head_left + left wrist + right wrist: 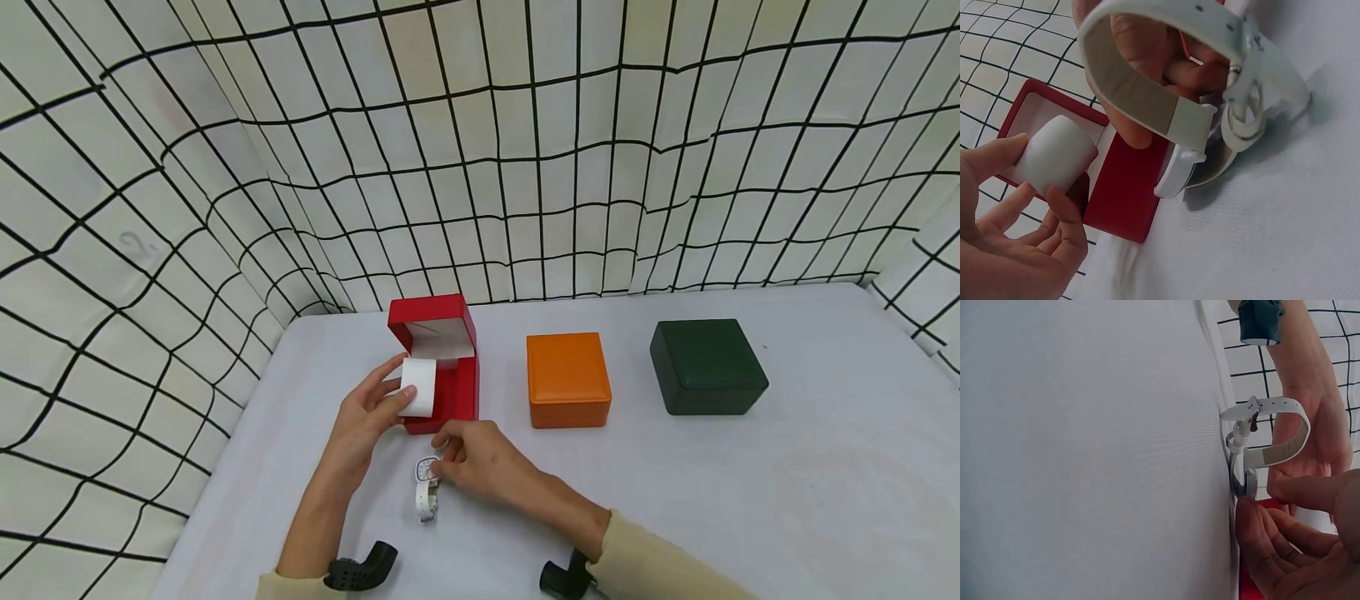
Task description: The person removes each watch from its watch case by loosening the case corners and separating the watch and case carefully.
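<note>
White watch (pixel 427 492): on white-covered bench (pixel 825 467), just off red box (pixel 457 393) at 6 o'clock. Case toward 12, strap buckled into a loop and standing up toward 6.

Right grip (pixel 483 462): at the watch, reaching in from 4 o'clock. Fingers bent, tips at the watch case; can't tell whether pinching or just touching.

Left grip (pixel 363 425): pinching white cushion (pixel 420 387) between thumb and fingers, forearm coming from 7 o'clock. Cushion: smooth, rounded in left wrist view, held at the 9 o'clock side of red box, covering part of the base. Can't tell whether touching the box.

Red box: on bench, lid raised at 12 o'clock, pale lining under lid, red inside base.

Orange box (pixel 568 379): at 3 o'clock from red box, apart, lid down.

Dark green box (pixel 708 367): also at 3 o'clock, beyond orange box, lid down.

Farthest: black mesh (pixel 532 84) over pale backing, across 12 o'clock and round toward 9 and 3.
</note>
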A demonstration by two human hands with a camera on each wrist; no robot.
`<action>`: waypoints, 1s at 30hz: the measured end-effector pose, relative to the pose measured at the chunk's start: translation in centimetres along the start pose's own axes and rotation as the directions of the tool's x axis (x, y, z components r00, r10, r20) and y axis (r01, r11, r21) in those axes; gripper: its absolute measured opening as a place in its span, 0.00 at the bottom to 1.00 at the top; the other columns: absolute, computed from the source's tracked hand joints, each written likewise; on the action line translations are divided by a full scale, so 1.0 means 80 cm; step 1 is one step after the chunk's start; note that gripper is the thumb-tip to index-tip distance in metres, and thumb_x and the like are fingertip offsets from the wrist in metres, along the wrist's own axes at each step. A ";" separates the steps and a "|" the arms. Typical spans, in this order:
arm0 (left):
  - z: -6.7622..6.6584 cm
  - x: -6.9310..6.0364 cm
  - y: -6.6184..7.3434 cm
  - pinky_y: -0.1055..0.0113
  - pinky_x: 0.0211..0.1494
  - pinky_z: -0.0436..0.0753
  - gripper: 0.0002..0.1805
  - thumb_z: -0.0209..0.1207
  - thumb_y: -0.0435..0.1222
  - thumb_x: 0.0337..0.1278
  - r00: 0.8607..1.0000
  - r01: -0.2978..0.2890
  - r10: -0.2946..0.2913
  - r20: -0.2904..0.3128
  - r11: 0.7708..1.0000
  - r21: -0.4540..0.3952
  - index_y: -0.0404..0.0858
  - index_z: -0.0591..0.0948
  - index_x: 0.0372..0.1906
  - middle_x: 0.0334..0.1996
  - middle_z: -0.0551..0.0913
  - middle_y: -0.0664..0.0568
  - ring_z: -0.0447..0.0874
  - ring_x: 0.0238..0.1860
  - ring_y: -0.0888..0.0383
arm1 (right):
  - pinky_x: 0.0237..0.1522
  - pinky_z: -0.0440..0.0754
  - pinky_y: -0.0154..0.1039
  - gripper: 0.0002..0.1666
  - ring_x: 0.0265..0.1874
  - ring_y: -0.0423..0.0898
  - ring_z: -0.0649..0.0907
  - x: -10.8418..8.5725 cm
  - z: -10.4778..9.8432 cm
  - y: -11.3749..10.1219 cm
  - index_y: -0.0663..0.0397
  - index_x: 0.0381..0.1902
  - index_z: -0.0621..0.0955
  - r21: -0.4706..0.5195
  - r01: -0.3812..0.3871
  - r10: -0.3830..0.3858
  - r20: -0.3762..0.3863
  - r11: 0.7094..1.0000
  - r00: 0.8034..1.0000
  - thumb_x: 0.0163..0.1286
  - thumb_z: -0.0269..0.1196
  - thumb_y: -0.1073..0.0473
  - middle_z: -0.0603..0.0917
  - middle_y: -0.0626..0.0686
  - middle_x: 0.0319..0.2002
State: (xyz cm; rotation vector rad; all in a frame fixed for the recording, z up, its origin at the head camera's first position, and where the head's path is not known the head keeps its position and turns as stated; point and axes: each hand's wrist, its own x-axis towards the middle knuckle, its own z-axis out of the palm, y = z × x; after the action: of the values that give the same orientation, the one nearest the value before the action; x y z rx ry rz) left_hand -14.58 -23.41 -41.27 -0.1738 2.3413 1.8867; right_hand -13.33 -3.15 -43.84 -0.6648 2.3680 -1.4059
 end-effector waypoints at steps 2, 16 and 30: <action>0.000 0.000 0.001 0.71 0.54 0.84 0.33 0.61 0.44 0.73 1.000 0.005 -0.005 -0.010 1.000 -0.007 0.56 0.66 0.79 0.72 0.74 0.45 0.73 0.65 0.52 | 0.31 0.80 0.27 0.13 0.27 0.36 0.78 0.000 -0.002 -0.001 0.60 0.47 0.86 0.007 0.011 -0.011 -0.009 1.000 1.000 0.67 0.72 0.62 0.83 0.47 0.29; 0.003 0.000 0.006 0.72 0.54 0.86 0.33 0.62 0.44 0.73 0.998 0.005 -0.009 -0.067 0.998 -0.056 0.54 0.67 0.78 0.71 0.76 0.44 0.77 0.63 0.55 | 0.40 0.83 0.25 0.11 0.34 0.39 0.81 0.004 -0.020 -0.007 0.56 0.49 0.85 0.017 0.125 -0.121 -0.158 0.992 0.980 0.69 0.71 0.63 0.85 0.51 0.38; 0.009 0.001 0.007 0.76 0.58 0.84 0.32 0.62 0.46 0.73 0.996 0.019 -0.026 -0.080 0.997 -0.081 0.52 0.67 0.77 0.70 0.77 0.43 0.81 0.60 0.59 | 0.50 0.89 0.34 0.25 0.49 0.47 0.84 0.013 -0.029 -0.013 0.56 0.61 0.79 0.042 0.187 -0.169 -0.277 0.981 0.946 0.68 0.72 0.60 0.82 0.54 0.54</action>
State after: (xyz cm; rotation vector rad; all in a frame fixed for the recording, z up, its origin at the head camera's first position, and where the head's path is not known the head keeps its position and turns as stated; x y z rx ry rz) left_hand -14.71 -22.61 -40.89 -0.2882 2.3050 2.0001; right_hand -15.07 -2.45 -41.84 -0.7242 2.5038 -1.7478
